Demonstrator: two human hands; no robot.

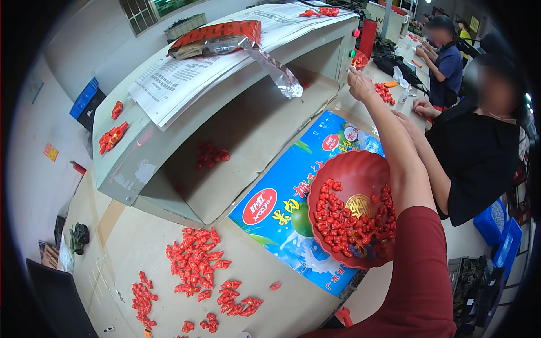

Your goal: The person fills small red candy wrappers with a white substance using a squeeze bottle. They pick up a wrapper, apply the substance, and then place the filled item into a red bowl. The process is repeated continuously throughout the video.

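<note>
My right arm, in a dark red sleeve, stretches up past a red scalloped bowl (350, 163). My right hand (362, 85) is beyond the bowl, beside the right end of a pale metal housing (121, 163). Its fingers look pinched together at a tiny pale thing too small to name. Close to the fingertips stands a small container with red pieces (360, 59). Many small glossy red moulded pieces (332, 222) lie in the scalloped bowl, around a gold emblem on its bottom. The bowl rests on a blue printed sheet (282, 236). My left hand is out of view.
Loose piles of red pieces (194, 256) lie on the table, left of the sheet. Newspaper (169, 84) and a torn red foil packet (217, 36) cover the housing's top; more pieces (211, 155) sit inside. A co-worker in black (479, 152) sits close at right, one forearm beside mine.
</note>
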